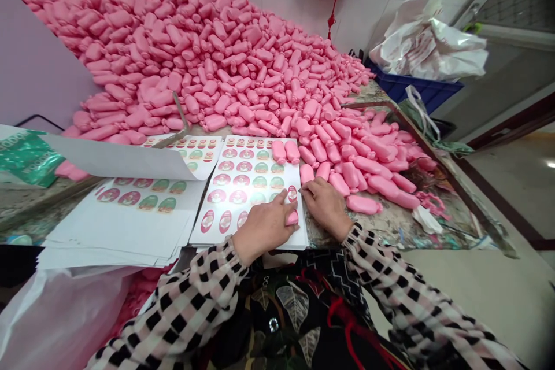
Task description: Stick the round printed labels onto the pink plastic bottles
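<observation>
My left hand [266, 225] rests on a sheet of stickers [212, 237], its fingers closed around a small pink bottle [292, 218] lying near the sheet's right edge. A red oval sticker [292, 193] shows just beyond my left fingertips. At the sheet's right edge, my right hand [325, 205] is closed in a pinch beside that sticker; what its fingertips hold is too small to make out. Two pink bottles [285, 152] lie side by side on the sheet's upper right corner. The sheet bears rows of pink and green stickers.
A huge heap of pink bottles [208, 58] covers the back of the table, spilling to the right. Used sticker sheets [117, 231] are stacked at left, with a curled sheet [121, 159] above. A blue crate [416, 89] with plastic bags stands at back right.
</observation>
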Demonstrator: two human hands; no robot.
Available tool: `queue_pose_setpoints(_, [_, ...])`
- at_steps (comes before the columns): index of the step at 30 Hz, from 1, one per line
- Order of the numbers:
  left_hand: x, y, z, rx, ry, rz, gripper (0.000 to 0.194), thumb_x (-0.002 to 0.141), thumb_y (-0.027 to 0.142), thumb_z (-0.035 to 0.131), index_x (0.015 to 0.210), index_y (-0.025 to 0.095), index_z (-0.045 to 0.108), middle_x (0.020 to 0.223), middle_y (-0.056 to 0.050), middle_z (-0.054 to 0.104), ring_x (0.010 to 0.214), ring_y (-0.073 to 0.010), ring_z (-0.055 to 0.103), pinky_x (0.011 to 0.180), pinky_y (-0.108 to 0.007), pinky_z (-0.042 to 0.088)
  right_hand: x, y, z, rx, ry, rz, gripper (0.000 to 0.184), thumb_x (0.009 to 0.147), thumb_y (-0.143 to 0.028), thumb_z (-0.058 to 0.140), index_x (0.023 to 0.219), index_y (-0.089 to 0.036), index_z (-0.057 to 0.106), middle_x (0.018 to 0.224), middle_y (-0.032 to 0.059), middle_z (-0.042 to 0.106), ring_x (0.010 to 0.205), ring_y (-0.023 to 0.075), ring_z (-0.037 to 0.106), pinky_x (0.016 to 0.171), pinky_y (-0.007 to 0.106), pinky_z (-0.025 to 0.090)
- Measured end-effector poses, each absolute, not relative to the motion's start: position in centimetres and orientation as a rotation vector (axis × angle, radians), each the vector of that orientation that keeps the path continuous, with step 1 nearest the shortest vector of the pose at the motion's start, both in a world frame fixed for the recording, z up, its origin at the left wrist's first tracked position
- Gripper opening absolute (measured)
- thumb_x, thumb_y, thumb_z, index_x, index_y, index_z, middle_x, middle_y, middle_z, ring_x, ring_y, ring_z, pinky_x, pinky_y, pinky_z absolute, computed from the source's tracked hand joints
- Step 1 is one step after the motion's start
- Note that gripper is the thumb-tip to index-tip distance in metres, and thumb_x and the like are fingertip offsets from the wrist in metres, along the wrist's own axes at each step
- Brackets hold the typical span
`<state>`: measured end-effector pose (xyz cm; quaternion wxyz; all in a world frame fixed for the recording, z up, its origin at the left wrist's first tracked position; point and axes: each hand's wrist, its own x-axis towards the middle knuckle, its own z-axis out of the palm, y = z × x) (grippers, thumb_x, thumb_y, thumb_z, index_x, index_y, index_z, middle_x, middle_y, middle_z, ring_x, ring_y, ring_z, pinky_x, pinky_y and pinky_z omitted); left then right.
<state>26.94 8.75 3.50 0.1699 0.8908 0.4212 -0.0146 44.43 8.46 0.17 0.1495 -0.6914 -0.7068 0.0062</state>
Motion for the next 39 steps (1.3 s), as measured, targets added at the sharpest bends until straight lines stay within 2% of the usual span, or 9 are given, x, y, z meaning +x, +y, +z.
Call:
queue_pose_setpoints(4, [26.9,8.7,3.5,2.513,1.205,-0.041,0.047,0.081,0.050,0.047,0.125,0.032,0.049,0.148,-0.005,0.028,0.096,-0.0299,0.060,0.078,-0.043,0.047,44.6,8.4,0.4,-1.971,-2.041,0.094,0.023,0.090,-0.030,0.043,0.091,-0.022,0.063,0.089,0.0040,0.060,0.085,0.0161,0.053,0.069,0.027,0.034])
queue_pose_setpoints(10, [27.0,8.8,3.4,2.549,1.181,-0.030,0.047,0.081,0.049,0.047,0.125,0.033,0.048,0.147,-0.005,0.028,0.095,-0.0313,0.060,0.076,-0.046,0.047,44.4,7.9,0.2,-1.940,-2.009,0.149,0.023,0.090,-0.032,0.043,0.092,-0.022,0.064,0.088,0.0033,0.060,0.083,0.0156,0.054,0.067,0.026,0.034])
queue_pose_setpoints(19, [26.8,8.7,3.1,2.557,1.177,-0.007,0.049,0.082,0.050,0.046,0.127,0.033,0.048,0.148,-0.005,0.028,0.098,-0.0323,0.060,0.078,-0.046,0.046,44.7,8.3,0.5,-1.955,-2.053,0.055,0.022,0.091,-0.029,0.043,0.090,-0.021,0.064,0.090,0.0039,0.060,0.083,0.0159,0.053,0.065,0.027,0.032])
queue_pose_setpoints(29, [26.8,8.8,2.9,2.558,1.171,-0.011,0.050,0.082,0.050,0.045,0.128,0.033,0.048,0.148,-0.005,0.026,0.096,-0.0317,0.060,0.078,-0.047,0.046,45.4,8.5,1.5,-1.899,-2.139,0.211,0.021,0.089,-0.030,0.046,0.093,-0.022,0.065,0.093,0.0030,0.061,0.084,0.0145,0.054,0.065,0.026,0.033])
queue_pose_setpoints(39, [26.9,8.7,3.3,2.561,1.159,-0.031,0.045,0.082,0.049,0.046,0.125,0.035,0.049,0.148,-0.007,0.027,0.095,-0.0329,0.061,0.078,-0.048,0.045,43.2,7.2,-1.6,-1.964,-1.695,0.237,0.021,0.090,-0.032,0.042,0.089,-0.021,0.060,0.092,0.0036,0.060,0.082,0.0154,0.055,0.069,0.026,0.036])
